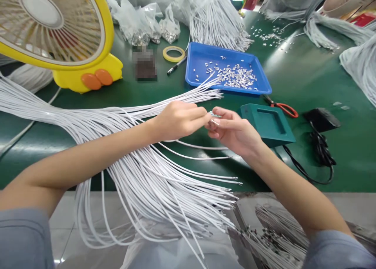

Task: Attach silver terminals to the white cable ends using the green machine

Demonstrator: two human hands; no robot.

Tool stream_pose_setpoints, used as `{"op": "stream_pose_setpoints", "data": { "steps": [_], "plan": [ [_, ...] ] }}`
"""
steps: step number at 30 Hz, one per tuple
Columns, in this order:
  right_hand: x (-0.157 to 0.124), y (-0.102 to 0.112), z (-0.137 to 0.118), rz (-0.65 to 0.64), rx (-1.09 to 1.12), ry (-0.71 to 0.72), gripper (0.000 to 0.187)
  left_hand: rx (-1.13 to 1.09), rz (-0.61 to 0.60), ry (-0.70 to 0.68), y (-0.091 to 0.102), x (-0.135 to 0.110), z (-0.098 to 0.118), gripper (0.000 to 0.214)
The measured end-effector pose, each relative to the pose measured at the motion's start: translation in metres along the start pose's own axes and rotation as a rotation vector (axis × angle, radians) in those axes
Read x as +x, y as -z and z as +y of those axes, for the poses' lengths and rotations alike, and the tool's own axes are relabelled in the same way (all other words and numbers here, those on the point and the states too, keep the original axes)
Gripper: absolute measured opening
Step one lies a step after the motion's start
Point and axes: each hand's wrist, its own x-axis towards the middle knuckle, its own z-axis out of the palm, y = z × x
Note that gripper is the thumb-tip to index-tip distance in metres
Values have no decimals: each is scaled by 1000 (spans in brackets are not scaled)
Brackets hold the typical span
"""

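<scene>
Yellow fan (41,8) sits far left on this glossy green counter (317,80), white wires (164,186) draping over the front edge above pale floor tiles (63,210). Mid-counter, the left hand (180,120) is pinched narrow (can't tell on what), just beside the right hand (235,130) holding small metal bits (215,122); black adapter (323,119)'s off right.

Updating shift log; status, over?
Left hand pinched, meeting right hand. Right holds small metal pieces. White cables fanned beneath left forearm. Green box beyond right hand.
</scene>
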Motion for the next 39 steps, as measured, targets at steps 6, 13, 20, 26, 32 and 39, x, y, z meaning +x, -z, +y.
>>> {"op": "stream_pose_setpoints", "data": {
  "steps": [6,13,20,26,32,39],
  "plan": [
    [-1,-1,1,42,-81,143,18,-207,147,251,5,11,15,14],
    [3,10,9,346,-1083,978,27,-1094,8,934,5,19,20,15],
    [8,23,9,345,-1564,1153,15,-1254,-68,1042,2,16,15,13],
    [1,12,7,339,-1287,934,13,-1097,-161,976,-1,14,20,13],
    [-5,-6,1,-27,-221,20,19,-235,-31,238,6,8,7,16],
    [-1,-2,8,135,-765,333,18,-466,56,559,-6,11,1,8]
  ]
}}
